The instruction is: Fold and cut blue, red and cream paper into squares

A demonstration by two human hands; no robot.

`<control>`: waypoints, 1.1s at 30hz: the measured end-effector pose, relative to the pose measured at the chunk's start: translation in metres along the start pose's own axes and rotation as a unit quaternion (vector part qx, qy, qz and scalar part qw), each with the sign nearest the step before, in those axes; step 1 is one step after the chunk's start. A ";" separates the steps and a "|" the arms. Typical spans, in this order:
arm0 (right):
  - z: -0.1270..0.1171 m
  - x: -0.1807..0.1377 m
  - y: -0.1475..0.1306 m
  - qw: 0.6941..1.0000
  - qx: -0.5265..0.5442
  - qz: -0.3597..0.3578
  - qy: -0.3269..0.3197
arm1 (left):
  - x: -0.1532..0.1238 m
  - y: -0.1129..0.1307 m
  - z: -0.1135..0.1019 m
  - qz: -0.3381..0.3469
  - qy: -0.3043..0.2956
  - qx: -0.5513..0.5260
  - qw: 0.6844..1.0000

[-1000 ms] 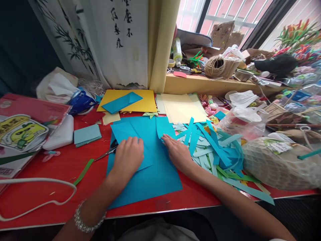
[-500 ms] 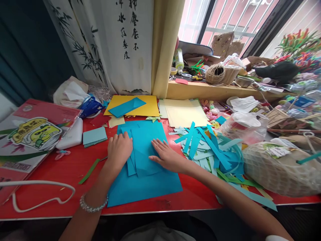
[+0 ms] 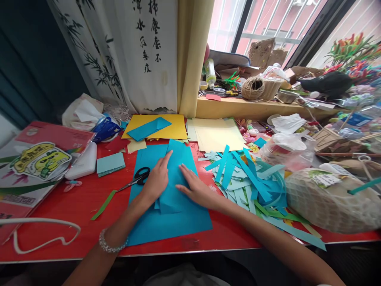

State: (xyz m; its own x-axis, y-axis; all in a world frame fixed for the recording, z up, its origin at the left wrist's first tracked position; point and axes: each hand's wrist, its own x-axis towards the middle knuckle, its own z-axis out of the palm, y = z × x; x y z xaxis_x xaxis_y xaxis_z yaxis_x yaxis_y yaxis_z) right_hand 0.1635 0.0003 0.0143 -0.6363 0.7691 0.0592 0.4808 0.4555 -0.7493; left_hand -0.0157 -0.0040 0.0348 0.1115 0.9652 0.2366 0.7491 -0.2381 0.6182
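Observation:
A folded sheet of blue paper (image 3: 176, 157) lies on a larger blue sheet (image 3: 178, 228) on the red table. My left hand (image 3: 159, 176) presses down along the left part of the folded sheet, its index finger stretched out toward the far end. My right hand (image 3: 198, 188) rests flat on its right side, fingers and thumb spread. Just left of my left hand are scissors (image 3: 139, 177) with black handles, their blades pointing toward a green paper strip (image 3: 103, 205). The left hand and forearm cover part of both blue sheets.
Cut blue and green paper strips (image 3: 238, 174) are heaped to the right, beside a netted bundle (image 3: 330, 198). Pale cards (image 3: 111, 163) lie at left near a paper pack (image 3: 44, 159). Behind are yellow paper (image 3: 175, 121) and cream sheets (image 3: 220, 133).
My left hand has moved right across the blue paper, whose left part now lies folded over to the right. The scissors have come into sight. My right hand has stayed nearly in place.

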 end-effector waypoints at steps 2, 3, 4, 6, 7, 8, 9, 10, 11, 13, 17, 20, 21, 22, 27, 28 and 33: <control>-0.010 0.001 -0.002 0.985 0.157 0.057 0.033 | -0.003 0.007 -0.003 0.023 0.046 -0.034 0.998; -0.014 0.002 -0.002 0.969 0.232 0.080 0.033 | -0.005 0.012 -0.004 0.024 0.067 -0.052 0.996; -0.018 0.002 -0.002 0.950 0.296 0.098 0.021 | -0.006 0.016 -0.005 0.021 0.080 -0.068 0.994; -0.022 0.003 -0.001 0.915 0.385 0.122 -0.014 | -0.009 0.022 -0.003 0.006 0.076 -0.093 0.993; -0.024 0.003 0.001 0.902 0.412 0.131 -0.023 | -0.009 0.023 -0.002 -0.005 0.065 -0.101 0.993; -0.025 0.004 0.003 0.891 0.433 0.138 -0.022 | -0.008 0.021 -0.002 -0.017 0.051 -0.103 0.993; -0.027 0.004 0.005 0.880 0.452 0.144 -0.014 | -0.006 0.018 -0.002 -0.031 0.039 -0.096 0.994; -0.029 0.005 0.008 0.869 0.473 0.148 0.000 | -0.004 0.012 -0.002 -0.045 0.031 -0.075 0.996; -0.032 0.005 0.010 0.854 0.498 0.148 0.019 | -0.002 0.006 -0.004 -0.056 0.026 -0.036 0.997; -0.041 0.006 0.015 0.822 0.547 0.146 0.061 | 0.003 -0.009 -0.010 -0.067 0.025 0.093 0.993; -0.056 0.008 0.023 0.798 0.573 0.137 0.130 | 0.010 -0.033 -0.019 -0.071 0.019 0.235 0.969; -0.052 0.008 0.023 0.798 0.567 0.140 0.145 | 0.026 -0.042 -0.022 -0.082 0.022 0.267 0.960; -0.048 0.008 0.021 0.798 0.566 0.145 0.144 | 0.035 -0.044 -0.022 -0.086 0.025 0.280 0.956; -0.044 0.008 0.019 0.798 0.567 0.151 0.137 | 0.047 -0.047 -0.023 -0.090 0.028 0.293 0.951; -0.026 0.003 0.007 0.815 0.539 0.201 0.062 | 0.118 -0.066 -0.030 -0.103 0.045 0.344 0.932; -0.024 0.002 0.006 0.822 0.528 0.207 0.052 | 0.130 -0.070 -0.032 -0.100 0.039 0.351 0.930; -0.024 0.001 0.001 0.834 0.499 0.235 0.021 | 0.177 -0.083 -0.041 -0.066 -0.026 0.376 0.924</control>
State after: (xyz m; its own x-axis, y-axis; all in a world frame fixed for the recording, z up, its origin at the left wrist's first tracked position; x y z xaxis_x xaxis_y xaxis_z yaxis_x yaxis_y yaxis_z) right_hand 0.1777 0.0119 0.0293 -0.4872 0.7826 -0.3874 -0.0843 -0.4838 -0.8711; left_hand -0.0850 0.1823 0.0555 0.0034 0.9890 0.1479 0.9981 0.0058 -0.0615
